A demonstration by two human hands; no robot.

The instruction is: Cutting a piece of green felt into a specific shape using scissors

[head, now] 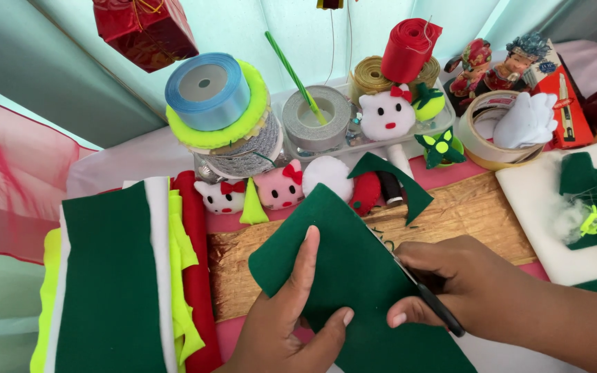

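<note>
Your left hand (291, 318) pinches the dark green felt sheet (354, 276), thumb pressed on top and fingers curled beneath its near edge, holding it up over the gold-brown mat (478, 207). Your right hand (464, 287), just to the right of it, is closed around black-handled scissors (426, 293) whose blades seem to bite into the felt's right edge, though the tips are hard to see; a cut green scrap (402, 183) curls beyond your fingers

Ribbon rolls (209, 93), felt stack (115, 276), tape roll (481, 131).
</note>
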